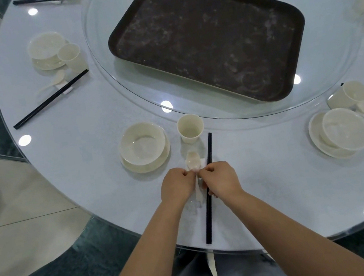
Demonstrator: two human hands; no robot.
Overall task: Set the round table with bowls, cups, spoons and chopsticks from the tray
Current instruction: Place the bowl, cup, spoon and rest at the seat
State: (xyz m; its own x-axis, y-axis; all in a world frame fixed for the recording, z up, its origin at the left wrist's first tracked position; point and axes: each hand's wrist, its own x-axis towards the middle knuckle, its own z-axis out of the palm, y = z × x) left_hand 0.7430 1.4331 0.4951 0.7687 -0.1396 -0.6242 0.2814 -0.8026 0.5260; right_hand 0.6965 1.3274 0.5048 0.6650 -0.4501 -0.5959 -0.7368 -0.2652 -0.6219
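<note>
Head view first, reading from the left of the frame: in the upper left a finished setting lies on the pale, glossy round table [77,133], a cream bowl on its saucer [45,49] with a small cup, spoon and black chopsticks [50,99] beside it. Left of centre sits our cream, smooth-glazed bowl on a matching plate [142,145], then a cream tapered cup [190,127] just right of it. Below these, our left hand [176,187] and right hand [221,181] meet, fingers curled; together we pinch the translucent white soup spoon [193,159] at its handle, its oval scoop pointing away from us. Slim, matte black square-sectioned chopsticks [209,195] run beside it, passing under our right hand. To finish well, we judge we should square the spoon parallel to the chopsticks and seat both on the small white rest without nudging the cup. Upper centre, the dark brown, speckled rectangular tray [207,40] lies bare on the clear glass turntable [105,62]. Another cream setting [342,130] sits at right.
</note>
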